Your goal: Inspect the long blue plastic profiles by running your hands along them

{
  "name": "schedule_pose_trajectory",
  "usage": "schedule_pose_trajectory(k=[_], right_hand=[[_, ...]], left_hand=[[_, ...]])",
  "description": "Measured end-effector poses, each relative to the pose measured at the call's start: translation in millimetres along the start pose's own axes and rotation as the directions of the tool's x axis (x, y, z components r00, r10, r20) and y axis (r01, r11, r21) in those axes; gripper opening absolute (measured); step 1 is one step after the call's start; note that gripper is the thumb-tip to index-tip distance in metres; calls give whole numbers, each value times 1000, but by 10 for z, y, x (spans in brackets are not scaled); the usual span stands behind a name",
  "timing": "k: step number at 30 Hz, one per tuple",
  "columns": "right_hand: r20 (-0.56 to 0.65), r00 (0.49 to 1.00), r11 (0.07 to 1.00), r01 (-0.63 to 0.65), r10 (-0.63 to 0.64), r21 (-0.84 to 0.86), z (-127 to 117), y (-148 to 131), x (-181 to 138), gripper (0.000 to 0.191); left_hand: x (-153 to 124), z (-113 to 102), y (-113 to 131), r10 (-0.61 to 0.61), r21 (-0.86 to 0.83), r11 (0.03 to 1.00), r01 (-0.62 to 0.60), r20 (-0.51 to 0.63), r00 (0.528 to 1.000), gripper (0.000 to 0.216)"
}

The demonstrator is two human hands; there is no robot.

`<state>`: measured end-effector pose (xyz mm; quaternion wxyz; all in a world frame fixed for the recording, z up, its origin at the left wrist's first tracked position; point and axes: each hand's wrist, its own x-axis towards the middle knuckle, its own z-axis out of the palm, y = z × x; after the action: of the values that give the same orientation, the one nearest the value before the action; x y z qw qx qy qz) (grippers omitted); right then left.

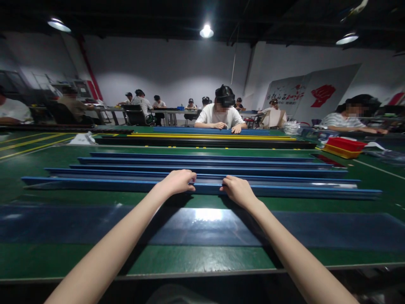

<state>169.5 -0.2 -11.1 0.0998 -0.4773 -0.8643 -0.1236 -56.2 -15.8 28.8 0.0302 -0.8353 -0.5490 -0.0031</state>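
Note:
Both my arms reach forward over a green table (pixel 196 257). My left hand (pixel 179 181) and my right hand (pixel 236 190) rest side by side on the nearest long blue rail (pixel 95 184), fingers curled over its near edge and closed on it. The rail runs left to right across almost the whole table. Behind it lie several more long blue rails (pixel 202 161), parallel to the first. A dark glossy strip (pixel 316 230) runs along the table under my forearms.
Further back lie black and yellow rails (pixel 209 137) and another blue rail where a seated person (pixel 220 114) works opposite me. A red and yellow tray (pixel 343 147) stands at the right. Other seated people work at tables left, right and behind.

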Motion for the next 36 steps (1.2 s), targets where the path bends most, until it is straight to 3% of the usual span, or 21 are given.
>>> schedule_pose_trajectory(k=[5,13,24,32,36], right_hand=[[3,1000,999,25,-25,24,2,-132,88,21],[11,1000,999,19,-20,41,-1,-34,73,18],[-66,992,992,-105,110,75,14,506,-176,25],[-74,990,992,-115,118,47,59,158,17,21],[-54,992,992,-111,115,64,44,72,104,21]], left_hand=[[168,91,168,11,-22,1000,-11,-16,1000,15],[197,162,110,83,16,996,-82,-39,996,8],[-62,112,-315,-38,37,999,37,16,999,9],[-226,148,-593,-119,122,985,121,-28,993,9],[-292,149,-714,-182,86,979,185,-45,982,9]])
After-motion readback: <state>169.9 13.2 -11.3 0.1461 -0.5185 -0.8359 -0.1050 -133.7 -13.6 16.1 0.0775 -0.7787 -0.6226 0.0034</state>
